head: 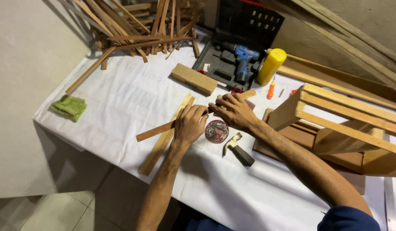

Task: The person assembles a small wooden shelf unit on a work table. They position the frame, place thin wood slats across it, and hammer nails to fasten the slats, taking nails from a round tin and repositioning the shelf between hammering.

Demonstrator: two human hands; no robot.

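Your left hand [189, 125] and right hand [233, 111] both close their fingers on a thin wooden strip [155, 131] lying slantwise across the white bench [121, 98]. A round tin of nails [216, 131] and a hammer [237, 149] sit just beside your hands.

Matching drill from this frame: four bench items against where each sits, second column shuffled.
1. green folded cloth
2. yellow cylindrical bottle
3. round dish of nails
4. blue cordless drill

A. below the two hands
B. inside the open black case
C. near the table's left edge
D. right of the case, tilted

Pairs: 1-C, 2-D, 3-A, 4-B
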